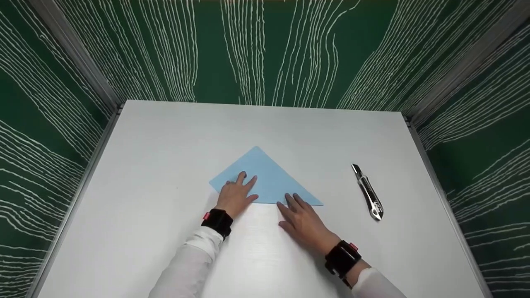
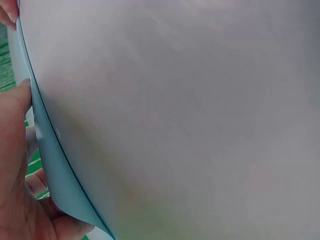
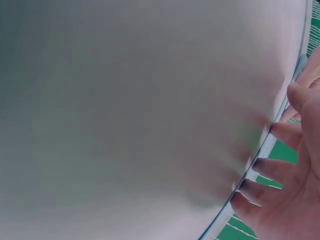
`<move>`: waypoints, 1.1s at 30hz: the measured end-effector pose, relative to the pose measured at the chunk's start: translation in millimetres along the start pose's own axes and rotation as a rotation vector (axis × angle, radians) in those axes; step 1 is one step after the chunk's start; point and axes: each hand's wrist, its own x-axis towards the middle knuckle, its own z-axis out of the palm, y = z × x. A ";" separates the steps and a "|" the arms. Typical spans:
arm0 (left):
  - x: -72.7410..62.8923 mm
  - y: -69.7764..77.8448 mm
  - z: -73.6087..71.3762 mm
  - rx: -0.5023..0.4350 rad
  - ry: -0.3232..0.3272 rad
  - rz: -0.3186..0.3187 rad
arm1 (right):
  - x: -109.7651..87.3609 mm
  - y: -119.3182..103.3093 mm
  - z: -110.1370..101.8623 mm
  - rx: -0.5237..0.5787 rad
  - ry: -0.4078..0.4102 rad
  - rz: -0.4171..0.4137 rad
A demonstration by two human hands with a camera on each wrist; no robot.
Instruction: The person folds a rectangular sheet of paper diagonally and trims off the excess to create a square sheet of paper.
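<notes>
A light blue sheet of paper [image 1: 269, 178] lies on the white table, roughly a triangle with its peak pointing away from me and its straight edge nearest me. My left hand [image 1: 236, 196] rests on its left part, fingers spread, the thumb at the near edge. In the left wrist view the paper [image 2: 57, 170] runs under that thumb, and its border bends up a little by the fingers. The fingertips of my right hand [image 1: 306, 225] press along the near edge, towards the right corner. From the right wrist, several fingertips [image 3: 240, 202] line up on that edge.
A utility knife [image 1: 368, 192] lies on the table to the right of the paper, its tip pointing away from me. The white table [image 1: 165, 140] is bordered by metal rails [image 1: 434, 178] and green walls [image 1: 277, 54] with wavy white lines.
</notes>
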 end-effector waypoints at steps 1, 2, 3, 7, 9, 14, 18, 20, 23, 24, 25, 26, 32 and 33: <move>0.4 0.5 -0.7 0.009 0.003 0.000 | 0.3 -0.6 -0.4 0.006 -0.001 0.003; 0.8 1.0 -1.4 0.016 0.004 0.000 | 0.5 -1.2 -0.9 0.010 -0.003 0.005; 1.1 1.5 -1.9 0.020 0.007 0.000 | 0.6 -1.7 -1.0 0.009 -0.005 0.008; 1.3 1.4 -2.2 0.018 0.001 0.005 | 0.4 -3.5 0.0 -0.004 -0.005 0.013; 0.8 -1.8 -2.2 -0.002 -0.018 0.015 | 0.2 -4.0 1.1 -0.021 0.001 0.008; -4.2 -23.4 -5.8 -0.162 -0.106 0.051 | 0.8 -6.0 2.4 -0.028 0.008 0.003; -12.4 -44.7 -11.3 -0.380 -0.151 0.022 | 1.2 -6.4 2.4 -0.026 0.005 0.004; -16.5 -52.8 -12.1 -0.449 -0.153 -0.010 | 0.9 -6.2 2.4 -0.033 0.010 -0.004; -21.2 -60.6 -10.7 -0.507 -0.139 -0.048 | -0.5 -5.6 2.4 -0.047 0.019 -0.019; -22.4 -62.1 -9.9 -0.527 -0.131 -0.055 | -0.9 -5.4 2.3 -0.051 0.017 -0.020; -23.2 -63.4 -9.2 -0.545 -0.126 -0.063 | -1.3 -5.3 2.2 -0.055 0.016 -0.021; -23.7 -64.2 -8.4 -0.565 -0.115 -0.066 | -1.5 -5.0 2.2 -0.059 0.016 -0.020; -23.2 -64.9 -4.3 -0.612 -0.055 -0.103 | -1.7 -4.1 2.7 -0.054 0.031 -0.022; -23.1 -64.4 -3.9 -0.603 -0.044 -0.106 | -1.9 -4.0 2.8 -0.052 0.030 -0.023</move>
